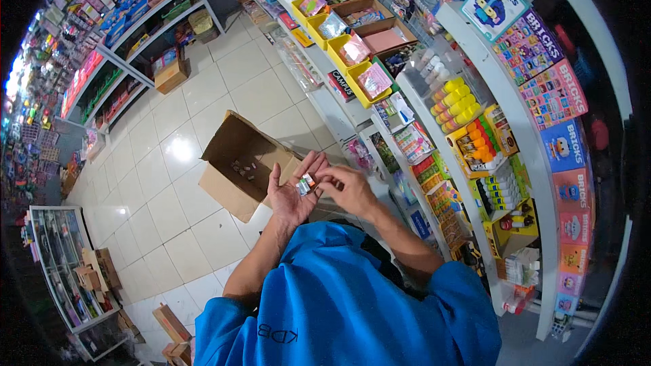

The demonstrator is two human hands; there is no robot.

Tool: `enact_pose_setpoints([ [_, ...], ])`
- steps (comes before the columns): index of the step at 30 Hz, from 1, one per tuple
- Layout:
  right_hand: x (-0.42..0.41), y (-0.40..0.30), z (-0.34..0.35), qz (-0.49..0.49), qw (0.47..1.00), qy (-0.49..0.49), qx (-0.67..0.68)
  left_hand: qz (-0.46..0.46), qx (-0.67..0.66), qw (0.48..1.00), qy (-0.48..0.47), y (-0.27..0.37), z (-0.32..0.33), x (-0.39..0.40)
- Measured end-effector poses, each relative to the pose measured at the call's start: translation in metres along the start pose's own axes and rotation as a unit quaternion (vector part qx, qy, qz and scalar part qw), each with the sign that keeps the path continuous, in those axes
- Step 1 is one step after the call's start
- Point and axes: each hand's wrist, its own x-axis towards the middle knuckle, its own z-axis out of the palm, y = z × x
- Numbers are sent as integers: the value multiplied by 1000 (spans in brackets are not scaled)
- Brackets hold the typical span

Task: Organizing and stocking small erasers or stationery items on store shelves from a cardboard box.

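Observation:
My left hand (294, 195) is palm up with its fingers spread, and a few small packaged items (305, 184) with white, green and orange parts rest on it. Close to its right side is my right hand (347, 187), its fingers bent and thumb near the fingertips; whether it pinches something small cannot be told. Just beyond my left hand an open cardboard box (224, 188) stands on the floor, with several small pale pieces (243, 169) lying at its bottom.
White shelves on the right hold yellow bins (337, 56), glue bottles (501, 193) and boxed brick toys (558, 99). A packed shelf rack (168, 7) stands at the upper left. A glass display case (63, 264) and cardboard pieces (173, 323) are at the lower left.

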Motion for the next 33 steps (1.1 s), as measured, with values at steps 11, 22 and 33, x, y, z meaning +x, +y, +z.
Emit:
enact_pose_setpoints([
  [11,-9,3,-8,52,998,-17,-16,-62,11,998,3,-15,1,5],
  [22,-18,24,-25,51,995,10,-80,-106,38,994,-1,-21,-7,14],
  [33,-11,33,-29,-34,991,-1,-126,-102,19,994,26,-22,-8,21],
])
